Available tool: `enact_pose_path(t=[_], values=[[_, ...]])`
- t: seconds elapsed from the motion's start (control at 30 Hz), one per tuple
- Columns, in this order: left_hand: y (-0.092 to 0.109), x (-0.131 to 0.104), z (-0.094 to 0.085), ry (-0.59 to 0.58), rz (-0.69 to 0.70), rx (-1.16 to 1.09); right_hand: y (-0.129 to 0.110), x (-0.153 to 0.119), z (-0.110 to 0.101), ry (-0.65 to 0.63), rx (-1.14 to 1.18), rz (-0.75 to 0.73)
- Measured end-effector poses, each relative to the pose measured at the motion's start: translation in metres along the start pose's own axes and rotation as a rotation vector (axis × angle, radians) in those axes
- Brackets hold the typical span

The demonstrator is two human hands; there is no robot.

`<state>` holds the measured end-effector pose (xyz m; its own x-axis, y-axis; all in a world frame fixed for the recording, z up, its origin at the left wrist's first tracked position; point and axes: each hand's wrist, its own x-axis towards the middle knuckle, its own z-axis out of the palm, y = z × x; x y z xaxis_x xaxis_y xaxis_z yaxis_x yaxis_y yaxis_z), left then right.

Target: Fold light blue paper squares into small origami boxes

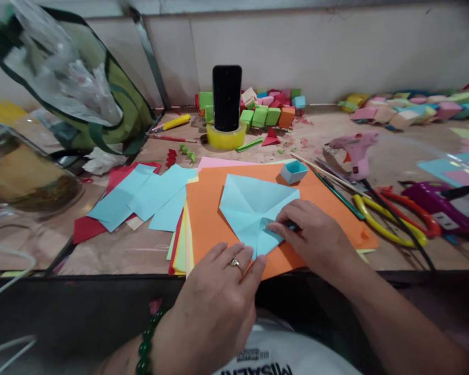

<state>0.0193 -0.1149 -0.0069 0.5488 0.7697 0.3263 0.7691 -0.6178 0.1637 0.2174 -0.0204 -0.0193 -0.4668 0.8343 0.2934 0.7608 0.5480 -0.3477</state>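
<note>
Across the desk [150,256], the right hand [316,234] pinched blue paper [254,200]; the left hand [219,291] touched its near tip. Folding seemed underway, needing a firm crease.

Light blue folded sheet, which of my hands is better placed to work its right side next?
Probably your right hand: its fingertips are on the right side of the light blue sheet. Your left hand is by the lower corner, farther away.

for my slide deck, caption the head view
Right hand holds the edge of creased blue paper over an orange sheet, left hand at near corner.
</note>
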Motion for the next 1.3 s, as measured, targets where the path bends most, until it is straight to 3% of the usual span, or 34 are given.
enact_pose_path(t=[0.67, 1.0, 1.3], values=[[-0.002, 0.007, -0.01, -0.06, -0.037, -0.095, -0.001, 0.0, 0.0, 0.004, -0.021, -0.014], [0.002, 0.016, -0.003, -0.136, -0.075, -0.051, 0.001, -0.001, 0.0, -0.015, -0.023, 0.008], [0.002, 0.018, -0.003, -0.159, -0.064, -0.039, -0.007, -0.004, -0.011, -0.074, 0.019, 0.03]])
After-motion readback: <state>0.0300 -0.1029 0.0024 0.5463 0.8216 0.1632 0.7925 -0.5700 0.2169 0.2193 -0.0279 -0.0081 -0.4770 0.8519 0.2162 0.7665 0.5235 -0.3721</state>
